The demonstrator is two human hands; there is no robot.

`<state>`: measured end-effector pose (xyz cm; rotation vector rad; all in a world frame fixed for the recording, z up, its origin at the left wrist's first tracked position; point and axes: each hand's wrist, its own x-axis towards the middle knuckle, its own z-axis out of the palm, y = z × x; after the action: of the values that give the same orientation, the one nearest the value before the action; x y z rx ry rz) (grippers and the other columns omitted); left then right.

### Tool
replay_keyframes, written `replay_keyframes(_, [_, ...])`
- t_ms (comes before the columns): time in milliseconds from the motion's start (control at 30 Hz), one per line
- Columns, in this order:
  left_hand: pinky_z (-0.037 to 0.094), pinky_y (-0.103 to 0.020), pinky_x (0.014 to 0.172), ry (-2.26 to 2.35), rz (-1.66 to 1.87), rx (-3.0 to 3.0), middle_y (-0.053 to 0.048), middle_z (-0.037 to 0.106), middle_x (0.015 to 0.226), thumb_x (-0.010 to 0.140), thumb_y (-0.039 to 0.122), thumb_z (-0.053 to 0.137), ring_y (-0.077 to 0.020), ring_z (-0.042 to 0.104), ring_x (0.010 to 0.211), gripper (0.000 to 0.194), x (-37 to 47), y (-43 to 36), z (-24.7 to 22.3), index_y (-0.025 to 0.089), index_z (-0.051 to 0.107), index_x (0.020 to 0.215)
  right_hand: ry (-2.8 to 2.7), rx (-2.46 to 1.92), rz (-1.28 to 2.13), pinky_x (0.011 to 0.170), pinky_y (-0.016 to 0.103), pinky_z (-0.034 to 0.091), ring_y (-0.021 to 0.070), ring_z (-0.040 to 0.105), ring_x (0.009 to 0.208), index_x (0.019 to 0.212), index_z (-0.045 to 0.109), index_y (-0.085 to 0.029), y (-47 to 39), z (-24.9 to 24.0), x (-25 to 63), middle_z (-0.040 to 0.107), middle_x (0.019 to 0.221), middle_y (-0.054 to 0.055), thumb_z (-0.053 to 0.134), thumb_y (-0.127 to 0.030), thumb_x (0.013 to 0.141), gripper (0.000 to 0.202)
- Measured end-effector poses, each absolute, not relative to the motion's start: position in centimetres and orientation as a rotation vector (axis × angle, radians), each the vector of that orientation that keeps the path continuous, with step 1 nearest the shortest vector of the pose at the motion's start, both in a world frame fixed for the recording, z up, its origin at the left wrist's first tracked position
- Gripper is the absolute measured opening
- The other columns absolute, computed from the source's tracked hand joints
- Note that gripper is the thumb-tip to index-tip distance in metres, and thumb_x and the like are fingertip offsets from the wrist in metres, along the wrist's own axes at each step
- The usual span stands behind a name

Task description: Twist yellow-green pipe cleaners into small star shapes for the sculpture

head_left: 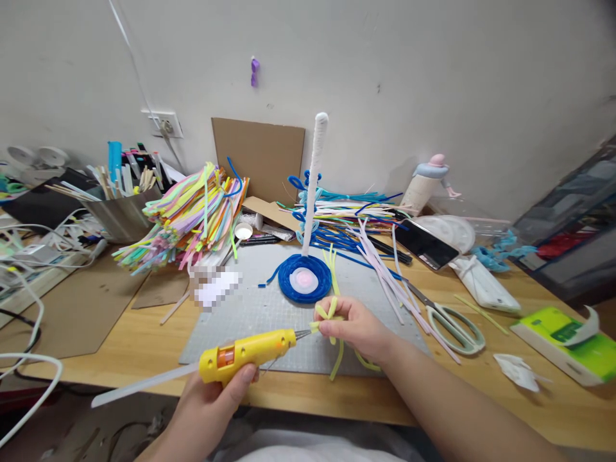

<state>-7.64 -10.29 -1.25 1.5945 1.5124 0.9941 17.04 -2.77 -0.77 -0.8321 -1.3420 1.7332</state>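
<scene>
My left hand (216,404) is wrapped round a yellow hot glue gun (260,350), with a long translucent glue stick (144,385) coming out of its back end. The gun's metal nozzle points right and meets, or nearly meets, a yellow pipe cleaner piece (330,309) bent into loops. That piece is pinched between the thumb and fingers of my right hand (356,327). More yellow pipe cleaners (338,359) hang below and lie around this hand. Just beyond stands a round blue coiled base (289,276) with a pale pink centre and an upright white wrapped stick (314,173).
A grey cutting mat (216,340) lies under the work. Scissors (457,327), lilac pipe cleaners (380,269), a phone (426,242) and a green tissue pack (568,340) are to the right. At left are a pipe cleaner bundle (192,212), a metal pot (120,218) and cables (38,301).
</scene>
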Motion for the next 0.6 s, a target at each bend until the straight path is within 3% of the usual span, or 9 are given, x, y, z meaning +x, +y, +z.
replay_keyframes(467, [0.050,-0.027,0.071,1.690,0.947,1.749,-0.004,0.067,0.080,0.079,0.048,0.050,-0.0200,0.063,0.079,0.031,-7.6,-9.8,-0.9,0.020,0.065,0.080,-1.214,-0.741,1.753,0.055,0.023,0.031,0.0082,0.043,0.054,0.071,0.058,-0.016,-2.4,-1.6,17.1,0.052,0.060,-0.003,0.074,-0.030,0.066,0.022])
replay_keyframes(600, [0.048,-0.028,0.065,1.717,0.840,2.035,-0.003,0.064,0.078,0.081,0.043,0.048,-0.0203,0.060,0.075,0.025,-8.4,-8.2,-1.0,0.021,0.059,0.078,-1.171,-0.719,1.759,0.055,0.024,0.030,0.0083,0.043,0.055,0.072,0.059,-0.015,-2.3,-1.5,17.0,0.051,0.060,-0.004,0.074,-0.028,0.066,0.021])
